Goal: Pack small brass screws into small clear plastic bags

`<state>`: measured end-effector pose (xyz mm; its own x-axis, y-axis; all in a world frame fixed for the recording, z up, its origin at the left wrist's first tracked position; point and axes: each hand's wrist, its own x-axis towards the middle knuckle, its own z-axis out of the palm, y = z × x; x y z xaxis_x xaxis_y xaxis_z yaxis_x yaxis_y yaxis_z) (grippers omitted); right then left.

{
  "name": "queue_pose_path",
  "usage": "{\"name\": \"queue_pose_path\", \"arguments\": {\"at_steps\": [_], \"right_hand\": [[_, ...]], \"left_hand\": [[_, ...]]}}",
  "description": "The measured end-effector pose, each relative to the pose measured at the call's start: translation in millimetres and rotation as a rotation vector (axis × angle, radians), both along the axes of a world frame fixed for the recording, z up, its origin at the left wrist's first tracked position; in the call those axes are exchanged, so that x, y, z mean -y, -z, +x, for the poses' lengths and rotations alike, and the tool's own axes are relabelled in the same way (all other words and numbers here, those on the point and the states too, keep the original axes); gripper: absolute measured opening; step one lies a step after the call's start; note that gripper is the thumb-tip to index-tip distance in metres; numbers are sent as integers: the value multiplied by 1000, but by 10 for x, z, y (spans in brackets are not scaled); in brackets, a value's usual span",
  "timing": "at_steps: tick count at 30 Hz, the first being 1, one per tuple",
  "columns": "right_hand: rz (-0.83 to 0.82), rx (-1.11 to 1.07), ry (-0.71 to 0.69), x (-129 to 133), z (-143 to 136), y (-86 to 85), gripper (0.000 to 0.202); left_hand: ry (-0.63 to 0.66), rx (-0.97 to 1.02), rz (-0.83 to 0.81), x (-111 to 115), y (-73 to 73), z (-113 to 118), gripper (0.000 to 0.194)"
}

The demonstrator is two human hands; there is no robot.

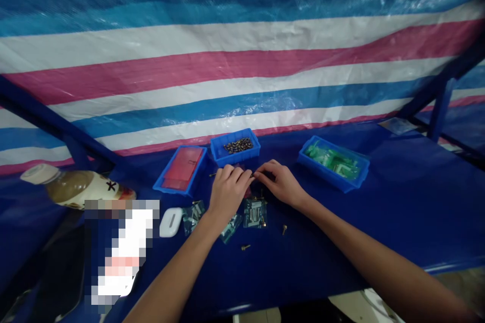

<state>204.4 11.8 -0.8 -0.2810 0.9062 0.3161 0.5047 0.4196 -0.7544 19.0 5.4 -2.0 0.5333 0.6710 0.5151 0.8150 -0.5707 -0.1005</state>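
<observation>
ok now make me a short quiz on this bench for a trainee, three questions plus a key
1. True or false: the bin of green packets is to the right of the right hand.
2. The middle bin holds: a) red sheets b) small metal parts c) green packets
3. Which hand is nearer the white case?

Key: 1. True. 2. b. 3. The left hand.

I see a free lane of table [401,207] between the right forearm [356,243] and the right bin [322,172]; the bottle [81,186] and white case [171,222] hem the left, the middle bin [242,155] the back.
</observation>
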Motion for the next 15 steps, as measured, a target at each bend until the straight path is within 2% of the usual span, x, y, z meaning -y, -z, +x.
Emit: {"name": "queue_pose_path", "arguments": {"at_steps": [4,7,11,13,15], "right_hand": [[32,17,47,63,-13,-54,12],[110,-16,107,17,-83,-216,12],[243,-17,159,-308,-226,-454,12],[245,-12,157,-476,-249,-462,11],[206,-24,157,-549,-196,-376,19]], "left_hand": [[-54,40,-43,-13,3,-20,26],[-132,109,-81,-11,4,-31,22],[-232,129,-92,-4,1,-37,17],[-269,109,-84,-5,3,-43,17],[-301,81,-81,-9,6,-53,19]]}}
